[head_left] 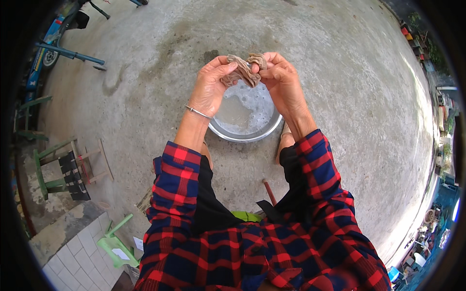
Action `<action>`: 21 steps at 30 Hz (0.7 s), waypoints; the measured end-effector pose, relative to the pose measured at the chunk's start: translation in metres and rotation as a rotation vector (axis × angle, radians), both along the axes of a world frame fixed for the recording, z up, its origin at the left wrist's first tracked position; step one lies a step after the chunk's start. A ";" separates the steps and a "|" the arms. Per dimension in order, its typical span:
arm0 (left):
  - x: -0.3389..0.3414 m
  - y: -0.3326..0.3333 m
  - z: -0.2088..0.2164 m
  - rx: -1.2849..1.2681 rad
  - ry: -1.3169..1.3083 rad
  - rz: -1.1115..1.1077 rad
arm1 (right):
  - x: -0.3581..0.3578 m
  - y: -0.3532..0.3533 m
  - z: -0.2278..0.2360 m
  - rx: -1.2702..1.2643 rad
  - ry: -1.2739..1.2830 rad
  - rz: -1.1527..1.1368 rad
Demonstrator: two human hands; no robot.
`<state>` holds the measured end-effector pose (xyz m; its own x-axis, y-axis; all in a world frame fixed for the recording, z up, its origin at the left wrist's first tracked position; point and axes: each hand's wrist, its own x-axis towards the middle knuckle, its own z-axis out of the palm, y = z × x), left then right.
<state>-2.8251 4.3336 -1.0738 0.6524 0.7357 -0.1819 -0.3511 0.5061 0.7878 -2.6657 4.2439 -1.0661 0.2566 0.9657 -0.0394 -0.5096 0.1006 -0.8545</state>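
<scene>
Between my two hands is a small bunched piece of brown wet-looking cloth (pixel 242 76), perhaps a sock; its exact kind does not show. My left hand (pixel 209 85) pinches its left end between thumb and fingers. The other end is gripped by my right hand (pixel 284 85), where the cloth wraps about the fingertips. Both hands are raised over a round metal basin (pixel 245 138), which stands on the ground between my feet. Soapy water (pixel 240 109) with foam and bubbles fills it. A metal bracelet (pixel 198 112) circles my left wrist.
Grey concrete floor (pixel 359 106) surrounds the basin, with damp patches beyond it. To the left lies a green wooden chair or stool frame (pixel 48 167); a light green plastic chair (pixel 116 247) is at lower left. Part of a blue vehicle (pixel 46 53) stands at far left. Clutter lines the right edge.
</scene>
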 end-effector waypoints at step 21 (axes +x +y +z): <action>-0.002 0.001 0.003 0.056 0.061 -0.072 | -0.009 0.005 0.002 0.053 -0.104 -0.081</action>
<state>-2.8276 4.3341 -1.0712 0.6927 0.6978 -0.1826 -0.2660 0.4825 0.8345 -2.6745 4.2484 -1.0639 0.3337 0.9418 0.0417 -0.4072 0.1839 -0.8946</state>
